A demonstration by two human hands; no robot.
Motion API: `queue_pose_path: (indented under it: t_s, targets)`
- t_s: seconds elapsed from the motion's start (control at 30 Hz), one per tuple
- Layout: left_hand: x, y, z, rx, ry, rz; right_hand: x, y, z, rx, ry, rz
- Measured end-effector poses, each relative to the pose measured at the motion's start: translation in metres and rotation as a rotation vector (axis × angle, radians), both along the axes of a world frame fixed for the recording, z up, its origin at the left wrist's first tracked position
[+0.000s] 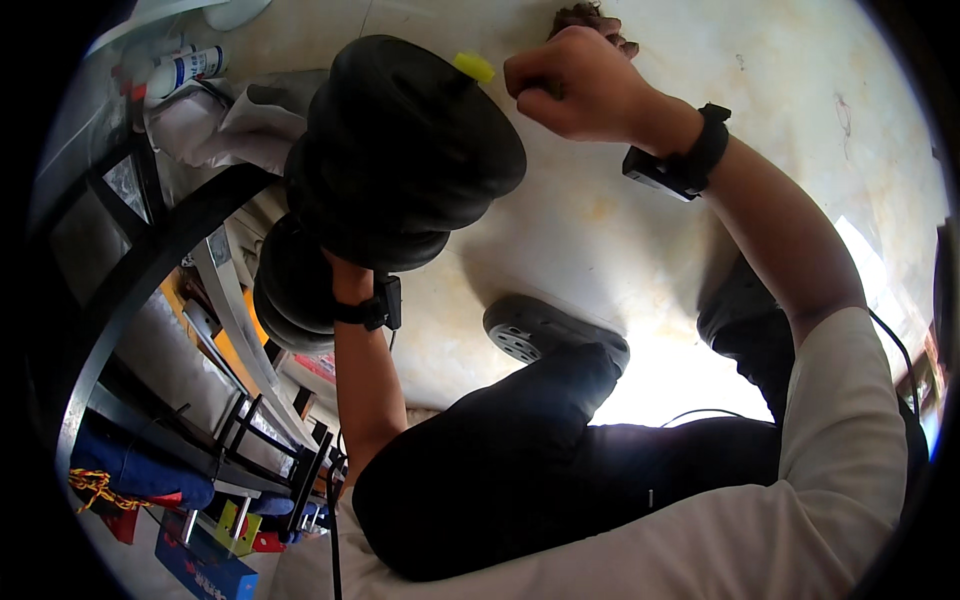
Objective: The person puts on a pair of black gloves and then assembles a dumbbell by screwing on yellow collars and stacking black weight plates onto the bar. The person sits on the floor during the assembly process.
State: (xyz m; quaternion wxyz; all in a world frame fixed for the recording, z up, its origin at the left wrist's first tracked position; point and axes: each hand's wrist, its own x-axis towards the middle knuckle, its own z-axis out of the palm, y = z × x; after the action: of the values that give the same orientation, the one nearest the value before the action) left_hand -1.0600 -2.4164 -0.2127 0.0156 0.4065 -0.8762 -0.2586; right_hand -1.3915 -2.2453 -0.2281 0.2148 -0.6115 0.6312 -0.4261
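Observation:
A large black dumbbell [420, 130] with thick round plates stands out at the upper left, tilted toward me. A bright yellow piece [474, 67] sits at the end of its bar. My left hand [345, 268] reaches in between the two stacks of plates and grips the dumbbell there; the plates hide its fingers. Just right of the yellow piece, a small gap away, is my right hand [580, 88], closed in a fist. Whatever may be inside that fist is hidden. Each of my wrists wears a black strap with a small box.
A black curved metal frame [100, 345] runs along the left, near a white bottle [190, 68] and grey cloth [215, 125]. Lower left lie a blue box [205, 570] and blue padded rolls [140, 465]. A grey clog [550, 330] rests on the pale floor [640, 240]. Something dark brown [592, 18] lies beyond my fist.

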Motion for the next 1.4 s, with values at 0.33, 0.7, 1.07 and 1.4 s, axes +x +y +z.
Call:
queue_pose_path:
  t_s: [0.33,0.7,1.07,1.4]
  targets:
    - [-0.003,0.0,0.001,-0.005,0.002,0.001,0.012,-0.014,-0.022,0.314,-0.179,-0.374]
    - [-0.006,-0.003,-0.001,-0.02,0.008,0.016,0.008,-0.031,0.012,0.17,-0.094,-0.326]
    - [-0.013,-0.005,-0.005,-0.022,0.025,0.022,0.089,-0.048,0.065,0.02,-0.016,-0.388]
    - [-0.009,0.003,0.004,-0.021,0.003,0.044,0.073,-0.036,0.067,-0.114,0.093,-0.308]
